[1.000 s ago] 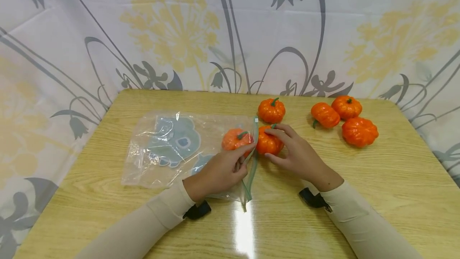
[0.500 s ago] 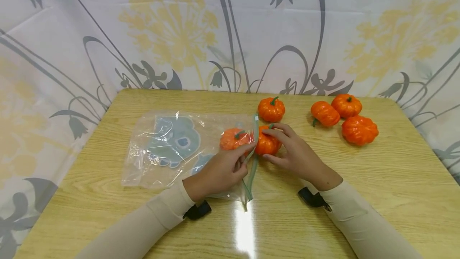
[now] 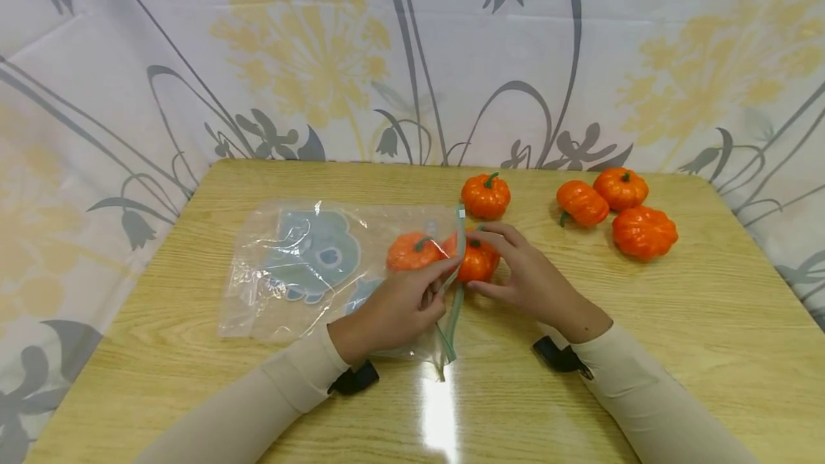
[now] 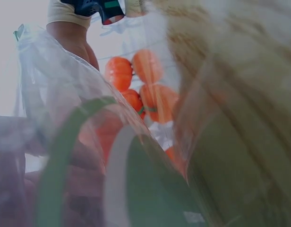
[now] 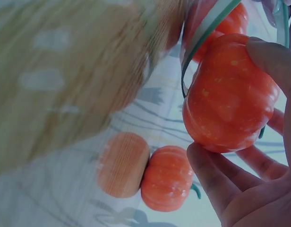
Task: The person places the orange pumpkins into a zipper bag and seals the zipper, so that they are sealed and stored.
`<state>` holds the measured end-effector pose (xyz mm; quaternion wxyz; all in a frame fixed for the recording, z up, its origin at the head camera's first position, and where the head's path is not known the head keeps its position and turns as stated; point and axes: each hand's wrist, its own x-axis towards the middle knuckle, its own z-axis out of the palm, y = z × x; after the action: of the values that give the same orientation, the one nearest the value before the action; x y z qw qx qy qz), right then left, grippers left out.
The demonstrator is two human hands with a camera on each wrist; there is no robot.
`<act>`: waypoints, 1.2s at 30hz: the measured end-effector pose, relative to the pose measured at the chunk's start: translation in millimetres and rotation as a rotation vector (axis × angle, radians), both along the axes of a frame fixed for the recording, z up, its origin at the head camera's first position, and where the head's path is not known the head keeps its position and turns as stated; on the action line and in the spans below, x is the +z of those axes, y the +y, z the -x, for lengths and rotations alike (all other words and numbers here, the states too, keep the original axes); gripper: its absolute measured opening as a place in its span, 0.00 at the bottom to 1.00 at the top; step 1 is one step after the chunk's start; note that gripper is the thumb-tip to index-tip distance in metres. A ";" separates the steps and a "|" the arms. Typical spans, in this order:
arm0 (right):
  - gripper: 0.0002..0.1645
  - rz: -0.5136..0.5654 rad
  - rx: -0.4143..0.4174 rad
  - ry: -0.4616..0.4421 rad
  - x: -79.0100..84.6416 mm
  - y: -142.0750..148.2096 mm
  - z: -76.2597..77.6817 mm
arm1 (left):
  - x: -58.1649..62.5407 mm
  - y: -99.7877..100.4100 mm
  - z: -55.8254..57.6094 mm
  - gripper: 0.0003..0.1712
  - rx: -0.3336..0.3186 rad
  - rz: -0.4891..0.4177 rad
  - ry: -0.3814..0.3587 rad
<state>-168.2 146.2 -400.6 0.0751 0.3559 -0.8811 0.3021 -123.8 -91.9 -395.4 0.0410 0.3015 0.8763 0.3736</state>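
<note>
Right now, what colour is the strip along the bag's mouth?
The strip is green; the head view shows it best.

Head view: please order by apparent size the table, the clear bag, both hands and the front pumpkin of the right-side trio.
1. Table
2. Clear bag
3. Left hand and right hand: too alike to rank
4. Front pumpkin

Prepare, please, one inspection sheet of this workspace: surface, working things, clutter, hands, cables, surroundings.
Surface: shiny, light-brown wood-grain table.
Job's things: clear plastic bag with green edge strips and pale-blue print; one round orange green-stemmed pumpkin inside; second orange ribbed pumpkin at its mouth, seemingly partly in.
Clutter: four more orange pumpkins, a single one beyond the bag's mouth, three grouped at right.
Hands: left hand pinches the bag's edge; right hand holds the second pumpkin.
Cables: nothing seen.
Surroundings: white backdrop with grey and yellow plant print.
</note>
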 end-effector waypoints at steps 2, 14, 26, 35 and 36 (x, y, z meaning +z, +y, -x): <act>0.43 0.007 0.004 -0.001 -0.8 0.0 0.1 | 0.2 0.5 -0.5 0.33 -0.003 -0.003 -0.002; 0.51 0.067 -0.010 -0.100 -2.0 -2.7 1.2 | 0.0 1.0 -1.3 0.34 -0.010 -0.009 0.016; 0.50 0.124 0.006 -0.130 -2.4 -5.3 0.2 | 1.2 -0.1 -2.1 0.33 -0.010 -0.024 0.014; 0.41 0.069 0.021 -0.075 -2.9 -4.8 -1.1 | -0.8 0.3 -0.2 0.34 -0.027 -0.029 0.006; 0.41 0.060 0.018 -0.067 -2.9 -4.5 -1.1 | -0.5 0.4 -0.2 0.34 -0.027 -0.029 0.009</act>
<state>-167.1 141.7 -403.5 0.0532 0.3510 -0.8705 0.3408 -123.6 -91.6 -395.9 0.0377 0.3157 0.8667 0.3843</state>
